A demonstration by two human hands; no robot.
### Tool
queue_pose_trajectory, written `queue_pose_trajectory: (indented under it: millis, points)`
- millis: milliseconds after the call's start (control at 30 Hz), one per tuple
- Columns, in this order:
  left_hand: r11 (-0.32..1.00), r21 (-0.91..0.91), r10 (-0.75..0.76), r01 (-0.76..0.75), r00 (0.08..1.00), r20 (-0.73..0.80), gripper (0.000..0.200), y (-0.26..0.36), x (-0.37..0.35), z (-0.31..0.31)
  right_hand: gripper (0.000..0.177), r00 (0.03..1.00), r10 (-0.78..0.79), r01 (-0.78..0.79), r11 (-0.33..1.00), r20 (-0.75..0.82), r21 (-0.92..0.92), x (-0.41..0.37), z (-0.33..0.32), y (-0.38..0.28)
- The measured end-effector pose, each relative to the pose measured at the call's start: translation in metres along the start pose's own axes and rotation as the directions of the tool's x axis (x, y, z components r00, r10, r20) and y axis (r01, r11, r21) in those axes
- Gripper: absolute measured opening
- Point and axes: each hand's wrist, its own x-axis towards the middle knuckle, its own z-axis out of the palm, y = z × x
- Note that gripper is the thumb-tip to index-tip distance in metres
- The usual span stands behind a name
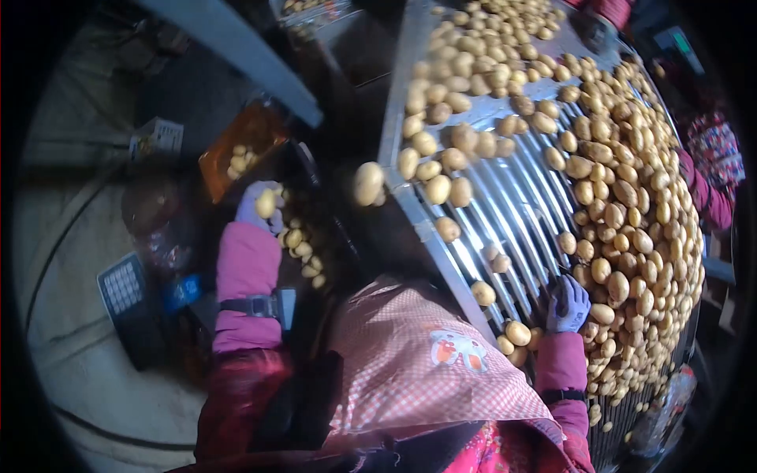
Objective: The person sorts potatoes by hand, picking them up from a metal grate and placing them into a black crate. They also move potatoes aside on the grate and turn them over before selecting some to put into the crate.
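Observation:
My left hand (254,206), in a pale purple glove, is closed around a potato (266,203) on the left side, above a dark container that holds several potatoes (298,246). On the right, my right hand (568,304), gloved alike, rests low over the metal rollers (512,197) at the edge of the big potato pile (631,213). Its fingers curl downward, and what they hold, if anything, is hidden. Loose potatoes (518,333) lie just left of it. One blurred potato (368,184) appears in the air beside the table's metal rim (398,189).
An orange crate (240,146) with potatoes stands beyond my left hand. A grey metal beam (236,51) slants across the upper left. At lower left is a device with a keypad (122,285). Another person's sleeve (706,193) shows at the far right, and another's glove (601,39) at the top.

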Motion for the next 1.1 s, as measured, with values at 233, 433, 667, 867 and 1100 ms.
queue_pose_trajectory:
  millis: [233, 433, 667, 867, 1100]
  points:
    - [0.925, -0.312, -0.221, 0.216, 0.975, 0.021, 0.032, -0.085, -0.014, -0.032, 0.029, 0.980, -0.027, 0.052, 0.991, 0.199, -0.121, 0.023, -0.014, -0.010]
    - [0.923, -0.297, -0.193, 0.244, 0.962, 0.192, 0.024, -0.092, -0.045, -0.016, 0.041, 0.932, -0.280, 0.324, 0.929, -0.231, 0.180, 0.161, -0.007, -0.084]
    - [0.901, -0.258, -0.206, 0.349, 0.867, 0.453, 0.028, -0.104, -0.095, 0.001, 0.049, 0.970, -0.146, 0.151, 0.988, 0.195, -0.012, 0.259, 0.072, -0.129]
    - [0.916, -0.259, -0.271, 0.308, 0.947, 0.171, 0.032, -0.106, -0.136, -0.012, 0.034, 0.997, -0.078, 0.082, 0.927, -0.025, 0.366, 0.338, 0.058, -0.088]
    - [0.991, -0.110, -0.028, 0.072, 0.933, 0.358, 0.038, -0.118, -0.152, 0.015, 0.060, 0.945, 0.055, -0.114, 0.980, 0.322, 0.166, 0.403, 0.105, -0.081]
